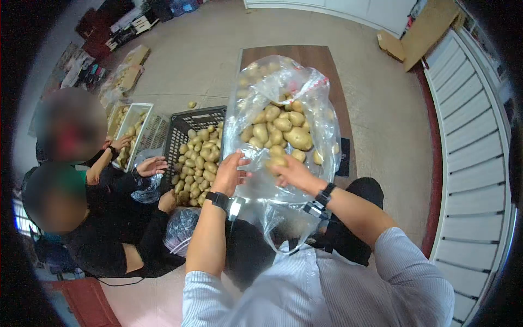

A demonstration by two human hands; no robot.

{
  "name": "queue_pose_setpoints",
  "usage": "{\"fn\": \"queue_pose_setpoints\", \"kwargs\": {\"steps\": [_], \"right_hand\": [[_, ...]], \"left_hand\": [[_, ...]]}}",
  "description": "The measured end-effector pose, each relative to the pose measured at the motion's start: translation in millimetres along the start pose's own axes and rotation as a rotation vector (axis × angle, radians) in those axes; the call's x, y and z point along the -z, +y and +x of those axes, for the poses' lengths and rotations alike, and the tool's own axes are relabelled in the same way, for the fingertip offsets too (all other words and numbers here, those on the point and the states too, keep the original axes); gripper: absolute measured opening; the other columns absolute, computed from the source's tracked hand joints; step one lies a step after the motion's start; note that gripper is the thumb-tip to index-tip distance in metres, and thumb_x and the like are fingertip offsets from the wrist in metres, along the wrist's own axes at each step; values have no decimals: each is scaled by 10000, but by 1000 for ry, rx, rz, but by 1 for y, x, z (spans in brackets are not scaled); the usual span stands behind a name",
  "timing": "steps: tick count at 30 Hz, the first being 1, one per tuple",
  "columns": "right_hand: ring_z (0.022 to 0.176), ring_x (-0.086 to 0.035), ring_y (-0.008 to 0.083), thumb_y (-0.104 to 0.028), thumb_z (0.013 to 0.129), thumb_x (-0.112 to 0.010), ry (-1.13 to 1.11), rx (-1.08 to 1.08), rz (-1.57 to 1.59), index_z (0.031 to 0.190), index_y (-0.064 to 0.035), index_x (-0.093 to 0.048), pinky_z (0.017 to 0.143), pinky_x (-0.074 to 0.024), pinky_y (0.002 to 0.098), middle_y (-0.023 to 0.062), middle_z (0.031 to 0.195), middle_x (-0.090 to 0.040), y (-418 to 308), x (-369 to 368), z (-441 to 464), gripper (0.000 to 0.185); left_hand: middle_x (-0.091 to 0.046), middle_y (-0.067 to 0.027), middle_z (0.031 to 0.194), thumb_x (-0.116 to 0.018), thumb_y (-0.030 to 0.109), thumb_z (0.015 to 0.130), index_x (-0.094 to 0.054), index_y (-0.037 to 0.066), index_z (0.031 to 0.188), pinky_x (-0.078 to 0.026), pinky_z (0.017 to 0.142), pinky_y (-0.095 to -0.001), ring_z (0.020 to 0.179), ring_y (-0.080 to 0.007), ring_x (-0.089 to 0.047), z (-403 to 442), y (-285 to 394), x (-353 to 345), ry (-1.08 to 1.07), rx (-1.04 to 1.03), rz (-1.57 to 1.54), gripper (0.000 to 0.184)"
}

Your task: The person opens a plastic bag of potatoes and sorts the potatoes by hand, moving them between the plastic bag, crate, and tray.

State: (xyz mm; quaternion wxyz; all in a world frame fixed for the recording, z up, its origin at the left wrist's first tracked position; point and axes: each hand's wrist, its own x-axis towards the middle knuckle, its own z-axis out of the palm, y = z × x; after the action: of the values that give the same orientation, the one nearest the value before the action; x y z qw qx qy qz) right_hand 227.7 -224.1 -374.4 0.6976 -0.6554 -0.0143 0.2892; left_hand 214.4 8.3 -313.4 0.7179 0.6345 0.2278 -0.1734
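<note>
- One potato (277, 162) was held in the fingers of the right hand (297, 175), at the near edge of the heap; its outline was blurred.
- No potato was seen in the left hand (231, 173); its fingers were parted and loosely curled, turned toward the right hand.
- More potatoes (280, 124) were gathered in the clear plastic bag (325, 122), which was laid on the brown table (320, 58), its slack film trailed toward the lap.
- The black crate (197, 113), loaded with loose potatoes (199, 159), was set just beside the bag; a co-worker's hand (152, 166) was raised near its side.
- A stray potato (192, 104) was left on the floor beyond the crate.
- The held potato could have been dropped if the fingers had been loosened too soon.
- The heap could have been rolled toward the lap if the slack film had been tugged.
- The film could have been snagged on the wristwatch (326, 193); whether the two were touching could not be told.
</note>
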Motion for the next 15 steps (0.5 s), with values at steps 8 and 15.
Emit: {"fn": "queue_pose_setpoints", "kwargs": {"steps": [8,15], "right_hand": [[768,-649,327,-347,940,-571,41,464,-451,1072,-6,-577,692,-492,428,179,882,-654,-18,-38,4,366],[923,-583,412,-262,886,-591,383,535,-739,1033,5,-555,799,-466,484,231,983,-604,19,26,9,306]], "left_hand": [[-625,-44,844,-466,476,996,-562,87,1139,-397,456,-265,610,-181,-601,-7,3,-20,-317,94,-22,426],[-618,-28,910,-555,395,969,-588,129,1080,-437,516,-261,687,-168,-590,17,-11,13,-133,-12,-284,290]]}}
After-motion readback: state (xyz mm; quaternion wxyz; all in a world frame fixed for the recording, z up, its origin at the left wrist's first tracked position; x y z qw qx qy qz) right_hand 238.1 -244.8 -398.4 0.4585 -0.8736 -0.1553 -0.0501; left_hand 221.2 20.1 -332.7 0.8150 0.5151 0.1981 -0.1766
